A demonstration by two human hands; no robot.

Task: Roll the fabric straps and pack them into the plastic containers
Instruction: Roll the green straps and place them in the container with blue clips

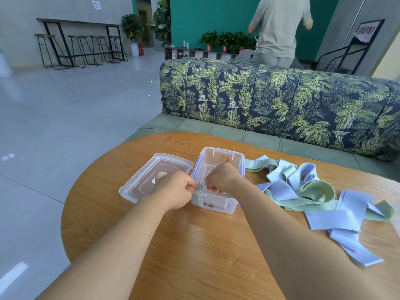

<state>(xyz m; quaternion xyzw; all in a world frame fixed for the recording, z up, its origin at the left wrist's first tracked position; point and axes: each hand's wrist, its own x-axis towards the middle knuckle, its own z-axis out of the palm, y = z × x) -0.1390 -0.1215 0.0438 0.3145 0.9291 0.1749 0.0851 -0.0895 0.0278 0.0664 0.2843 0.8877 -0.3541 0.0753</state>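
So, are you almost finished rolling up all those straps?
Not nearly. Done: the lid is off and lies beside the open container, which looks empty of rolls. In hand: the left hand pinches a small green roll over the container, the right hand curled beside it. Left: the whole tangle of blue and green straps on the table is unrolled.

Lid [151, 176] left of container [218, 167]; straps [313, 191] right, on table [194, 245].

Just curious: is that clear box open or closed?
Open. The lid lies flat on the table beside the box, and its inside shows.
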